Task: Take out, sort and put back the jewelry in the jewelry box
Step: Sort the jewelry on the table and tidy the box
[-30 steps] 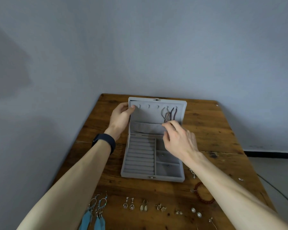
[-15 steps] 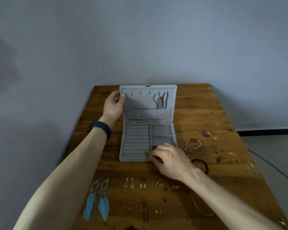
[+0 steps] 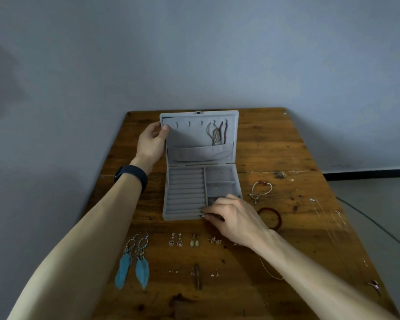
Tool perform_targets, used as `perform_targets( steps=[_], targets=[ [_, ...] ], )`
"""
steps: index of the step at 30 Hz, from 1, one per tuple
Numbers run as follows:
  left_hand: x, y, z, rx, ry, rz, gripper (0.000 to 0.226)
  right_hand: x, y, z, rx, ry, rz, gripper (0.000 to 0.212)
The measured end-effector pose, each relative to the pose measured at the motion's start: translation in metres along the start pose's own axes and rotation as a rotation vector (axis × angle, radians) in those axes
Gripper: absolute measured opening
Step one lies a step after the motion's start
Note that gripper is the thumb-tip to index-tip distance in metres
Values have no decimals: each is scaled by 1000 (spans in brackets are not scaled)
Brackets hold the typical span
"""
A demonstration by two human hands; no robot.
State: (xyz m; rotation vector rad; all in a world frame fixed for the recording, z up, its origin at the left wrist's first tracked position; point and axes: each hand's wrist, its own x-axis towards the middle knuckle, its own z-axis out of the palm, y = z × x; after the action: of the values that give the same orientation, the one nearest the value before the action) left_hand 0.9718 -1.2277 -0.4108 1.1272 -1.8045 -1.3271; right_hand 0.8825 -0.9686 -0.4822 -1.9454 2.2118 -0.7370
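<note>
Now right hand [image 3: 234, 221] has dropped from lid [image 3: 194, 139] to jewelry box [image 3: 185, 195] front.

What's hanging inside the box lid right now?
A few necklaces hang from the lid's right-hand hooks; left hooks are bare. Their lower ends vanish into the pocket, contents unseen.

No readable text, label, brand, number or sign anywhere in view.

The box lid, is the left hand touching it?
Touching. The head view shows the left hand gripping the left edge of the lid, with its thumb pressed on the grey lining.
</note>
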Motion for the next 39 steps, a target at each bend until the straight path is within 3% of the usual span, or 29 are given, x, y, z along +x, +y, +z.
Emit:
perform_targets(
  steps=[23,28,32,39],
  targets=[
    [-27,-42,15,211,-86,-83,63,-11,2,6,41,18,-21,25],
    [-49,-36,20,259,20,-79,68,-23,-3,-5,69,64,56,31],
    [-96,-23,32,404,128,62,68,-59,-1,-29,171,189,199,34],
    [-215,-4,103,504,-175,391,66,-185,9,-62,159,527,507,22]
  ],
)
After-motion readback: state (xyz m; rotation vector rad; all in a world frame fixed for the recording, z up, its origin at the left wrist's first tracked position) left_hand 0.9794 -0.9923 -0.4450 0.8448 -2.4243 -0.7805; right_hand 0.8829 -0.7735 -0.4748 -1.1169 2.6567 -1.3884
